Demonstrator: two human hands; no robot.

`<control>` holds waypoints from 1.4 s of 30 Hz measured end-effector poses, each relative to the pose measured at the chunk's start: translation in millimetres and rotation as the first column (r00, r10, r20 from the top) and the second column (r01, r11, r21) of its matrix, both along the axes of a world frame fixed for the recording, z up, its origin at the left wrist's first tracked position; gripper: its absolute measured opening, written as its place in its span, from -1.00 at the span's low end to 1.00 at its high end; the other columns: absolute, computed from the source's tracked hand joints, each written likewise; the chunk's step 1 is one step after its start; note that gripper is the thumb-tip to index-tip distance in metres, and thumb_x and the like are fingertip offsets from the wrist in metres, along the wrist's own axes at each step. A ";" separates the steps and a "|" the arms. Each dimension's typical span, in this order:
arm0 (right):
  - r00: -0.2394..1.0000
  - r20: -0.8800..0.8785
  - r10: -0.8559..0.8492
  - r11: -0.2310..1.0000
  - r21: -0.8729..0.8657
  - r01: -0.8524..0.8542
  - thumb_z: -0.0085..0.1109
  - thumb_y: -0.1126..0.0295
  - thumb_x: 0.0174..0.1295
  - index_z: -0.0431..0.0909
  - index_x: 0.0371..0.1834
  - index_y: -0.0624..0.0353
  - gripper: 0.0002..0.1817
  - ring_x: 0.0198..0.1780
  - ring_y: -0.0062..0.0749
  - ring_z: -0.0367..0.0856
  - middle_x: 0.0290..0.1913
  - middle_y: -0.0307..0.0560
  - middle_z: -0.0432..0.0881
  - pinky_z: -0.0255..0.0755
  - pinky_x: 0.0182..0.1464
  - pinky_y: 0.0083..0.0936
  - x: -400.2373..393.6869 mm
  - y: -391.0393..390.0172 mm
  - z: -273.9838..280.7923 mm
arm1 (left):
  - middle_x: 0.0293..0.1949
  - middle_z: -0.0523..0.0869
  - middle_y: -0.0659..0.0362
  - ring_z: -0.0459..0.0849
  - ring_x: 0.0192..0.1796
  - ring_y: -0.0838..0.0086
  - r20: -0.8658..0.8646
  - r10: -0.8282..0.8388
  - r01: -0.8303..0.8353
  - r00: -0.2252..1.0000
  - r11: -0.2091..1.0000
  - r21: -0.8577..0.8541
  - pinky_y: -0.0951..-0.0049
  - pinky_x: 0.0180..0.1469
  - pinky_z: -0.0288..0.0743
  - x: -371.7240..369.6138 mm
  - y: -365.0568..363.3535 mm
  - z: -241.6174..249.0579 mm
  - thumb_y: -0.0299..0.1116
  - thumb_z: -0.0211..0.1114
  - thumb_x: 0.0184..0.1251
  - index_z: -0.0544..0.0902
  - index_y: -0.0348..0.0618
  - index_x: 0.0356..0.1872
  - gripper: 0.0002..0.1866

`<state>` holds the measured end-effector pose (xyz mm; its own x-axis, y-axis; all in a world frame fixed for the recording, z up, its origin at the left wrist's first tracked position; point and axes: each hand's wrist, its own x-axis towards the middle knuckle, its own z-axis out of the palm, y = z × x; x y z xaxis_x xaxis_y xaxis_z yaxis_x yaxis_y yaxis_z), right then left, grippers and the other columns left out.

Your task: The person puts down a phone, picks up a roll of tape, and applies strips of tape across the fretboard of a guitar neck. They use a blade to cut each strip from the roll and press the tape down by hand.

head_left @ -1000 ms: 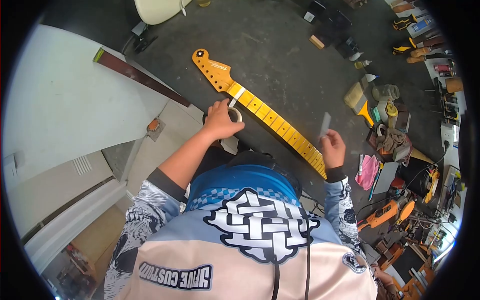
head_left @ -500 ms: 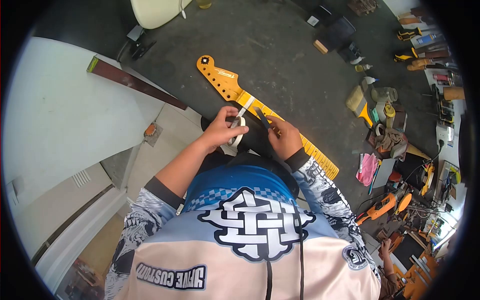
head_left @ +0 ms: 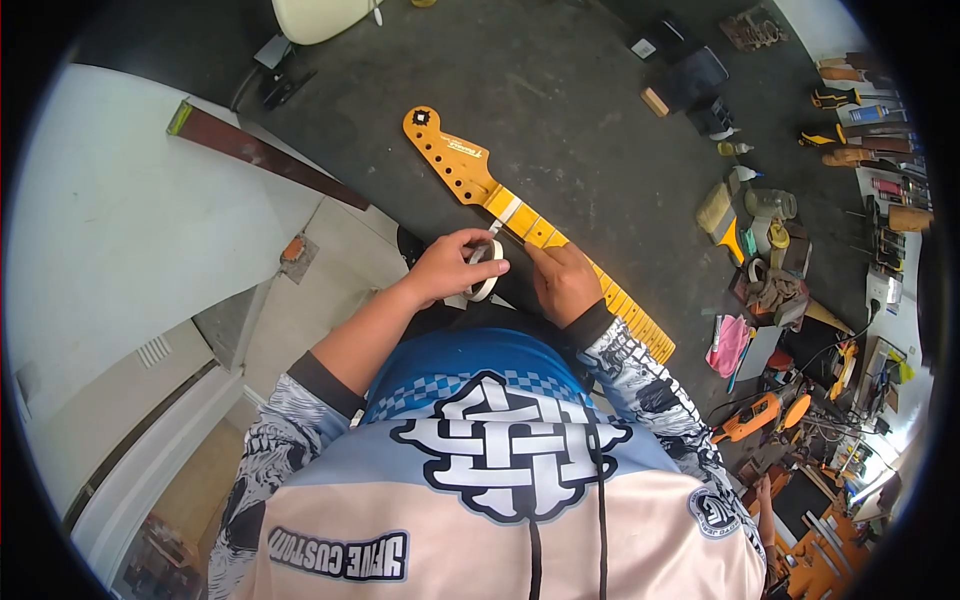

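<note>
A yellow guitar neck [head_left: 470,172] lies diagonally on the dark workbench [head_left: 590,110], headstock at the far left. A strip of pale tape crosses it near the nut. My left hand [head_left: 450,265] grips a roll of masking tape [head_left: 487,268] right beside the neck, with a short tape end running up to the fretboard. My right hand [head_left: 562,280] rests on the fretboard just right of the roll, fingers curled; whether it holds anything is hidden.
A dark red wooden bar [head_left: 260,152] lies at the bench's left edge. Tools, bottles, a yellow scraper [head_left: 732,235], a pink rag [head_left: 730,345] and an orange power tool [head_left: 760,415] crowd the right side. A cream guitar body [head_left: 320,15] sits at the top.
My right hand came from the lower end of the neck, where it held a thin flat piece, up to the fretboard next to the tape roll. The left hand stayed on the roll.
</note>
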<state>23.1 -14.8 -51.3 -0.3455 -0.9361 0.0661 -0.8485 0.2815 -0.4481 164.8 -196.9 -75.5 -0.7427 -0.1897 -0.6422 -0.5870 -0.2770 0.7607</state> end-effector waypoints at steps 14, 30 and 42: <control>0.999 0.000 0.051 0.998 0.032 -0.051 0.27 0.52 0.12 0.71 0.06 0.27 -0.62 -0.16 -0.15 0.62 -0.29 -0.07 0.66 0.56 -0.03 -0.29 0.3 -8.6 3.5 | 0.08 0.76 -0.06 0.76 0.05 0.37 0.014 0.007 -0.007 1.000 1.000 0.005 0.39 0.07 0.64 -1.0 0.5 -0.3 -0.07 0.60 0.22 0.53 -0.33 0.37 -0.21; 0.997 -0.002 0.071 0.996 0.062 -0.070 0.23 0.51 0.18 0.69 0.09 0.29 -0.63 -0.13 -0.15 0.63 -0.25 -0.04 0.66 0.55 -0.01 -0.29 2.3 -5.9 -4.7 | 0.09 0.73 -0.05 0.73 0.06 0.41 -0.014 0.009 -0.009 1.000 1.000 0.001 0.41 0.03 0.65 0.4 3.7 -2.3 -0.20 0.60 0.24 0.51 -0.24 0.41 -0.25; 0.997 0.006 0.080 0.995 0.062 -0.081 0.19 0.51 0.19 0.68 0.12 0.30 -0.60 -0.12 -0.14 0.62 -0.26 -0.03 0.65 0.55 -0.01 -0.29 4.0 -12.5 -17.9 | 0.14 0.71 -0.07 0.69 0.13 0.40 -0.024 0.020 -0.020 1.000 0.999 -0.033 0.40 0.10 0.62 2.2 6.3 -3.9 -0.23 0.61 0.22 0.51 -0.23 0.42 -0.24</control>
<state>27.0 -27.3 -69.3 -0.2689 -0.9631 0.0056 -0.8679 0.2398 -0.4351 167.0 -190.7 -79.5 -0.7537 -0.2255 -0.6173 -0.5630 -0.2629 0.7835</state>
